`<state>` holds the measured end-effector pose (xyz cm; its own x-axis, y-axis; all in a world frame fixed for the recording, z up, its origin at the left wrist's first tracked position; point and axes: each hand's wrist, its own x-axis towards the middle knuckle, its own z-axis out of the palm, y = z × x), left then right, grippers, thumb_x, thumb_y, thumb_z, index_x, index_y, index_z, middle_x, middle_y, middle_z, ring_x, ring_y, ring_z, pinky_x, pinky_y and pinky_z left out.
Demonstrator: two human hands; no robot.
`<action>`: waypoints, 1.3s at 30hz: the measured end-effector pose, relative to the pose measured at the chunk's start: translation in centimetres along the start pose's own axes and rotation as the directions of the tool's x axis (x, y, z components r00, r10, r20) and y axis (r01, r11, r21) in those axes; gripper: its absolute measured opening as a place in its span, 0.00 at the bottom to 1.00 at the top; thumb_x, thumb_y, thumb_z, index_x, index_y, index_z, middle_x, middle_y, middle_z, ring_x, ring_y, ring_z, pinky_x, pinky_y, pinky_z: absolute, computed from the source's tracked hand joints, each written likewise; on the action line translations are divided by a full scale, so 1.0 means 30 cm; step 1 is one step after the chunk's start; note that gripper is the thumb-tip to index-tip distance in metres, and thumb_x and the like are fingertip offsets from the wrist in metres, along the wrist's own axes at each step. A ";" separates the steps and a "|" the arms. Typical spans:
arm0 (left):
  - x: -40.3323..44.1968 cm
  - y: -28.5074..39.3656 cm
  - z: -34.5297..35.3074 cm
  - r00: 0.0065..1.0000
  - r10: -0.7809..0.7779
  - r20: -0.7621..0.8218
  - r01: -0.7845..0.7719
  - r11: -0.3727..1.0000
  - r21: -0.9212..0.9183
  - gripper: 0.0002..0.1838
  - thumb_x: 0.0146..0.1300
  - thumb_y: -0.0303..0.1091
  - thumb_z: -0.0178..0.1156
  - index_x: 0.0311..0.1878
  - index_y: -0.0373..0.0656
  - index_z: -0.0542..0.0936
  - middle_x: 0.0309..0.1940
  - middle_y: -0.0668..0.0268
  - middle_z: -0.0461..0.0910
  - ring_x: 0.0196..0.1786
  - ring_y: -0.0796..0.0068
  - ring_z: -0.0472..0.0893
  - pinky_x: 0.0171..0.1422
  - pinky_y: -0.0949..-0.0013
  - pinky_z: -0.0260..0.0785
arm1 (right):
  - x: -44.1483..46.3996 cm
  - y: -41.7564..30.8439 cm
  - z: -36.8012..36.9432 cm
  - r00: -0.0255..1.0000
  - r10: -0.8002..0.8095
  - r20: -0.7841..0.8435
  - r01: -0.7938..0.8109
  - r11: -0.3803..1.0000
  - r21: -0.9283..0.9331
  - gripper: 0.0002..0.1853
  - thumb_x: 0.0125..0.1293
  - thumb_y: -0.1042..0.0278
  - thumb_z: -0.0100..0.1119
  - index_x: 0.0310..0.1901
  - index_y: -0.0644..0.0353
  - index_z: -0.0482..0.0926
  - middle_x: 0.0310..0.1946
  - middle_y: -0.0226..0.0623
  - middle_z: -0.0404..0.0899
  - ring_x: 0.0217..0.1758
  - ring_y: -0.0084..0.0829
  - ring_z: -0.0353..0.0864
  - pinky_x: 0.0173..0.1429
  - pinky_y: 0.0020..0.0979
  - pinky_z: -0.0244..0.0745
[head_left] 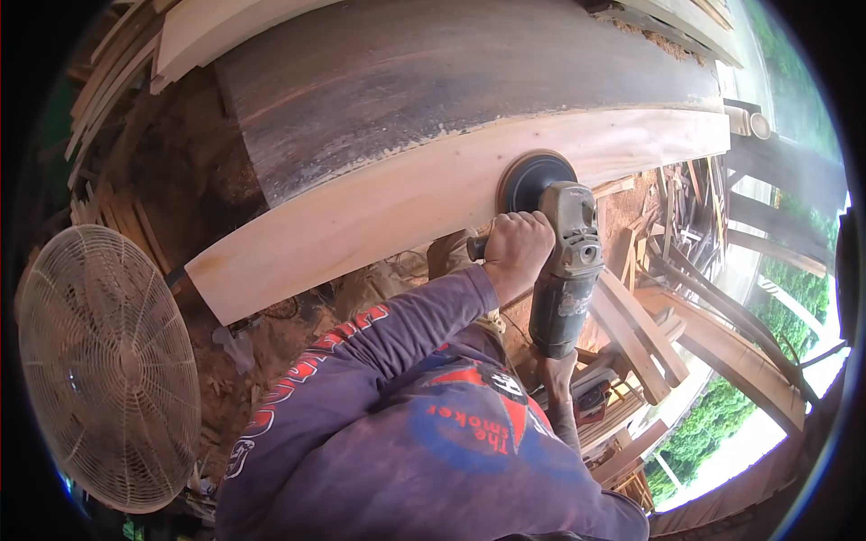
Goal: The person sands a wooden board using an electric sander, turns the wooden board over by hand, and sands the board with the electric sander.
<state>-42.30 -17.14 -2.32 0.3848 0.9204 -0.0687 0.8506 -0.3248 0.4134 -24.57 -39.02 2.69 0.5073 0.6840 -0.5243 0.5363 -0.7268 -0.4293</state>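
Observation:
A long pale wooden board [361, 216] lies along the near edge of a dark, worn tabletop [406, 81]. On the board rests the round black pad [532, 180] of a power sander [568, 261]. My left hand [520, 251] is wrapped round the side handle of the tool, just below the pad. At the rear end of the tool's dark body, my right hand [557, 374] grips it from below, with its fingers partly hidden. The sander's body points back toward my torso.
A large round fan [108, 370] with a wire guard stands at the left. Planks [216, 36] are stacked at the upper left. Timber pieces [631, 334] and a curved wooden beam [740, 361] lie at the right. Sawdust and scraps cover the ground.

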 end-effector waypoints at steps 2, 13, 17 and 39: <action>-0.111 -0.125 -0.044 0.999 -0.048 0.009 0.048 0.999 -0.024 0.06 0.58 0.33 0.64 0.34 0.43 0.79 0.28 0.64 0.85 0.33 0.69 0.87 0.35 0.67 0.76 | -0.080 -0.032 0.070 0.999 -0.028 0.028 0.028 1.000 -0.012 0.22 0.53 0.67 0.74 0.48 0.71 0.85 0.43 0.45 0.90 0.47 0.31 0.88 0.51 0.35 0.81; -0.656 -0.528 -0.204 0.929 -0.342 0.143 0.367 0.900 -0.233 0.12 0.53 0.34 0.69 0.38 0.38 0.79 0.29 0.54 0.87 0.33 0.58 0.90 0.37 0.59 0.83 | -0.287 -0.207 0.320 0.943 -0.181 0.278 0.229 0.962 -0.151 0.24 0.53 0.65 0.76 0.49 0.71 0.85 0.45 0.48 0.90 0.50 0.32 0.88 0.52 0.35 0.81; -0.808 -0.626 -0.260 0.843 -0.487 0.230 0.535 0.801 -0.267 0.14 0.53 0.38 0.73 0.36 0.40 0.82 0.29 0.55 0.88 0.34 0.60 0.91 0.38 0.61 0.84 | -0.315 -0.260 0.367 0.914 -0.217 0.344 0.295 0.935 -0.195 0.24 0.53 0.65 0.76 0.49 0.71 0.85 0.45 0.49 0.90 0.51 0.32 0.88 0.53 0.35 0.81; -1.264 -0.850 -0.334 0.434 -0.869 0.237 0.863 0.325 -0.387 0.14 0.58 0.41 0.67 0.37 0.38 0.85 0.36 0.45 0.87 0.42 0.40 0.87 0.49 0.46 0.80 | -0.388 -0.573 0.615 0.682 -0.377 0.627 0.605 0.772 -0.194 0.36 0.50 0.53 0.83 0.56 0.68 0.82 0.49 0.57 0.88 0.55 0.46 0.89 0.56 0.41 0.82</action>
<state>-82.19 -41.59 -1.17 -0.4874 0.6300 -0.6046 0.4699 0.7729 0.4264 -52.13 -35.65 2.60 -0.2791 0.7005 -0.6568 0.8518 -0.1351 -0.5061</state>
